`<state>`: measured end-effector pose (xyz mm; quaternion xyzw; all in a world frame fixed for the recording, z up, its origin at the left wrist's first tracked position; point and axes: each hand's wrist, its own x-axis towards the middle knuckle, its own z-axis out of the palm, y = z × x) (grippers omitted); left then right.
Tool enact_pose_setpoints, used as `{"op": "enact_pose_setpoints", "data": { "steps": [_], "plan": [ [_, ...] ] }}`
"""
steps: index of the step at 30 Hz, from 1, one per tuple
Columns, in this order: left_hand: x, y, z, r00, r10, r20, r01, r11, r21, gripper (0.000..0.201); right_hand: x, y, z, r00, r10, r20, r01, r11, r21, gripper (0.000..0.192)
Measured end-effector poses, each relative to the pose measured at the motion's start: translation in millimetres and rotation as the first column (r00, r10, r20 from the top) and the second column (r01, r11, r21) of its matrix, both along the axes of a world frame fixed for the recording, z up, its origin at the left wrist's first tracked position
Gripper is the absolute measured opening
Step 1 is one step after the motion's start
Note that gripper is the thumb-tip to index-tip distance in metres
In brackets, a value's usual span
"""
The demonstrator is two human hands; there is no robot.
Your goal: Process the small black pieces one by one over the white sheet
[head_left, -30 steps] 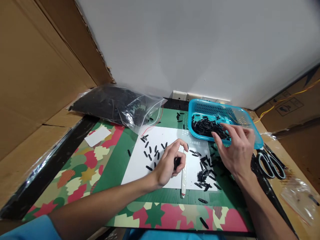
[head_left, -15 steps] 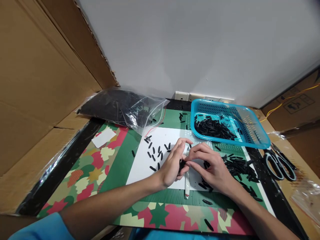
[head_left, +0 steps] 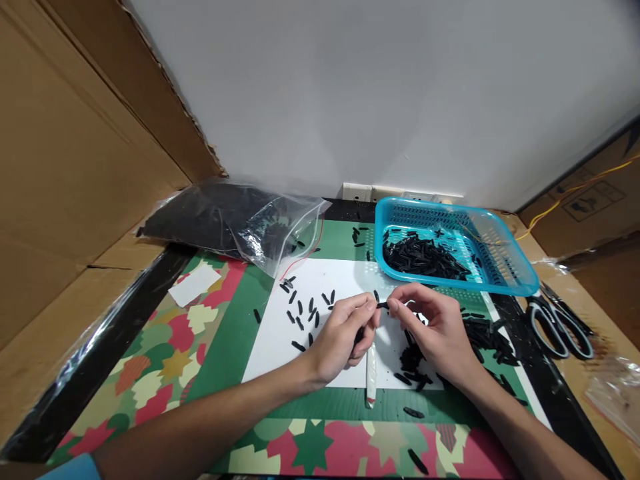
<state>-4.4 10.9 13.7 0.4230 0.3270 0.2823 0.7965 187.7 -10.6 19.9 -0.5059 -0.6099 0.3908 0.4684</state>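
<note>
My left hand (head_left: 347, 332) is curled closed over the white sheet (head_left: 273, 347), with its thumb and finger on one end of a small black elongated piece (head_left: 383, 305). More black shows inside its curled fingers, partly hidden. Thumb and fingertips of my right hand (head_left: 434, 330) pinch the other end of the same piece. Beneath my left hand lies a slim white stick-like tool (head_left: 371, 380) with a red mark near its lower end; its upper part is hidden. Similar loose black pieces (head_left: 300, 313) are scattered left of my hands, and a heap of them (head_left: 487, 340) lies to the right.
A blue plastic basket (head_left: 455, 288) holding black pieces stands at the back right. Black-and-grey scissors (head_left: 560, 330) lie right of the mat. A clear zip bag (head_left: 215, 220) full of black material rests at the back left, near a cardboard wall (head_left: 75, 133).
My hands have moved slightly apart, the right one rightward. The small black piece now shows between their fingertips. The whole view has shifted a little.
</note>
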Motion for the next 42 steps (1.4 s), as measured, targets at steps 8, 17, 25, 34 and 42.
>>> {"op": "enact_pose_setpoints", "data": {
  "steps": [8,17,25,34,42],
  "plan": [
    [1.7,-0.6,-2.5,0.998,0.064,-0.009,-0.064,0.998,0.013,0.043,-5.6,0.3,-3.8,0.998,0.049,-0.045,-0.052,0.997,-0.063,0.031],
    [0.7,-0.4,-5.1,0.994,0.108,0.01,-0.109,0.993,0.044,0.033,-2.5,-0.3,-7.9,1.0,0.003,0.02,-0.002,1.0,-0.008,0.017],
    [0.4,-0.5,-3.1,0.995,0.1,0.006,-0.101,0.995,0.018,0.033,-2.7,1.9,-5.5,1.0,0.008,-0.023,-0.009,1.0,-0.029,0.015],
    [-1.2,0.9,-5.5,0.996,0.084,0.04,-0.085,0.996,0.009,0.035,14.5,1.9,1.8,0.901,-0.433,0.031,0.371,0.806,0.461,0.008],
    [-3.0,-3.2,-6.4,0.998,0.05,-0.037,-0.045,0.991,0.124,0.051,31.2,13.9,10.6,0.729,-0.542,0.419,0.2,0.753,0.627,0.011]
  ]
}}
